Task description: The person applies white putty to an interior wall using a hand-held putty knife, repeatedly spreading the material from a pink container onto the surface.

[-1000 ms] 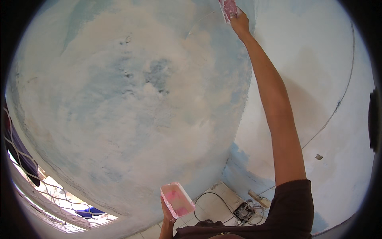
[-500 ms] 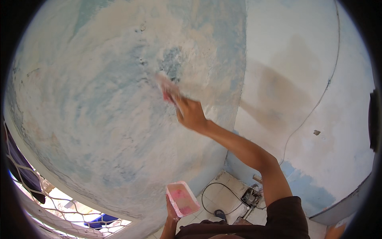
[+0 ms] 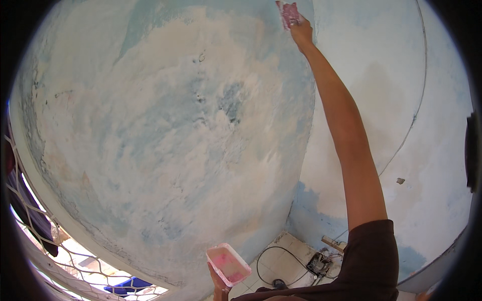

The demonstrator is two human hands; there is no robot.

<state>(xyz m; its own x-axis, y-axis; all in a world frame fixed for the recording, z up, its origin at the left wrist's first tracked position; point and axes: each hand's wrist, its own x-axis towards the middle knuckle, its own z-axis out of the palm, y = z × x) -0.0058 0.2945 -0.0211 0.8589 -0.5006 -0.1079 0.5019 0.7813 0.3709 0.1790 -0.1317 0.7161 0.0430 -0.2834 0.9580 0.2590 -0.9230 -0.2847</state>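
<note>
My right arm is stretched up along the corner, and my right hand (image 3: 302,35) is closed on a flat pinkish-red putty scraper (image 3: 290,15) smeared with white. The scraper is at the upper part of the patchy blue and off-white wall (image 3: 165,150), close to where the two walls meet; whether its edge touches cannot be told. Low in front of me, my left hand (image 3: 219,282) grips a small rectangular plastic tub (image 3: 221,257) from its left side and below. Pink residue and whitish smears coat the inside of the tub.
A whitish wall (image 3: 371,125) with a thin cable (image 3: 414,118) stands to the right. On the tiled floor lie a black hose (image 3: 258,261) and a dirty dark device (image 3: 319,263) in the corner. A window grille (image 3: 55,258) is at the lower left.
My right hand has moved up and to the right with the scraper, from the middle of the wall to near the top of the corner. The tub stays in my left hand, slightly lower in view.
</note>
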